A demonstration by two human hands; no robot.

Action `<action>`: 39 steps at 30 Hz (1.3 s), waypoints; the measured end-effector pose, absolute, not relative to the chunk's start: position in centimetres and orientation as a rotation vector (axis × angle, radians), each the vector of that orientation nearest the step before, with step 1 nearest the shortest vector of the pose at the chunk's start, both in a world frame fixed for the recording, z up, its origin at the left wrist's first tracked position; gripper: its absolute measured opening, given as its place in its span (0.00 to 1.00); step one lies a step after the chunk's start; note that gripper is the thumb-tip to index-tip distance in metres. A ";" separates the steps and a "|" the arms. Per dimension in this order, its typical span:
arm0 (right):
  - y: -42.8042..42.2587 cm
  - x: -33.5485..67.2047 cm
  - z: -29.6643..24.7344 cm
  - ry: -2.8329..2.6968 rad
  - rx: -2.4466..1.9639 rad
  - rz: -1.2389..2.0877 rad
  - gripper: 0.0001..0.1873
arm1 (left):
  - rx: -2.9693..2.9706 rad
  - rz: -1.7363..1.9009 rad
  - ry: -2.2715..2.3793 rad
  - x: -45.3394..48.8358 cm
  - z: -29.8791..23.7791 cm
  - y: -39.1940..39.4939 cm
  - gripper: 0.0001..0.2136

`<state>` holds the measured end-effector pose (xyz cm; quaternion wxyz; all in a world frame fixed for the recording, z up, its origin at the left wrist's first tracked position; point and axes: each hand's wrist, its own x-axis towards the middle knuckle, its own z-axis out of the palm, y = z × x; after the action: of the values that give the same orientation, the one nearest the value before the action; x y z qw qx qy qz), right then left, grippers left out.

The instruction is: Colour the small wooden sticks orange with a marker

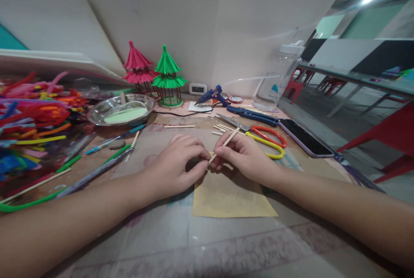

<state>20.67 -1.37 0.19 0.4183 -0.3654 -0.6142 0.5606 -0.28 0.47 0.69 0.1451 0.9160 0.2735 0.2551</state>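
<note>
Between my two hands slants a thin wooden stick (pixel 231 136). My right hand (pixel 241 153) grips it near the middle, its upper end poking out above the fingers. At the stick's lower end, my left hand (pixel 184 161) pinches with thumb and forefinger. Both hands hover at the top edge of a yellow square of paper (pixel 234 196) on the table. Just beyond the right hand, scissors (pixel 265 135) with orange and yellow handles lie beside several short sticks (pixel 221 127). Another stick (pixel 179 126) rests past my left hand.
Colourful pipe cleaners (pixel 35 122) heap at the left, near a metal bowl (pixel 93 112). Pink (pixel 137 60) and green (pixel 166 64) pagoda models stand behind. A blue glue gun (pixel 211 95), a utility knife (pixel 252 115), a water bottle (pixel 271 83) and a phone (pixel 305 137) line the back and right.
</note>
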 end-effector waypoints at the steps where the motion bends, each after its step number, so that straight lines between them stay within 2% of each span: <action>1: -1.4 20.7 0.2 -1.539 -0.916 1.411 0.18 | 2.636 0.734 0.785 -0.3 0.7 0.5 0.08; 12: -1.4 20.7 -0.2 -1.503 -0.909 1.475 0.16 | 2.687 0.675 0.758 -0.3 0.7 0.8 0.13; 18: -1.3 20.8 -0.3 -1.476 -0.887 1.499 0.17 | 2.668 0.734 0.784 -0.3 0.6 0.6 0.09; 28: -1.5 20.7 -0.1 -1.484 -0.841 1.505 0.19 | 2.667 0.723 0.802 -0.3 0.4 0.6 0.08; 31: -1.3 21.2 0.1 -1.554 -0.896 1.295 0.19 | 2.662 0.728 0.891 -0.2 0.3 0.6 0.08; 34: -1.0 21.9 0.3 -1.758 -0.988 0.911 0.15 | 2.654 0.647 0.965 -0.2 0.4 0.6 0.10; 37: -1.0 22.2 0.2 -2.080 -1.008 0.600 0.10 | 2.667 0.515 0.980 -0.2 0.5 0.4 0.15; 39: -1.2 21.9 0.3 -2.226 -0.962 0.525 0.09 | 2.682 0.472 0.961 -0.3 0.5 0.2 0.18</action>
<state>21.86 -1.21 0.27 0.3242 -0.3669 -0.8486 0.2003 -0.26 0.24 0.49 0.1263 0.9213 0.3301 0.1622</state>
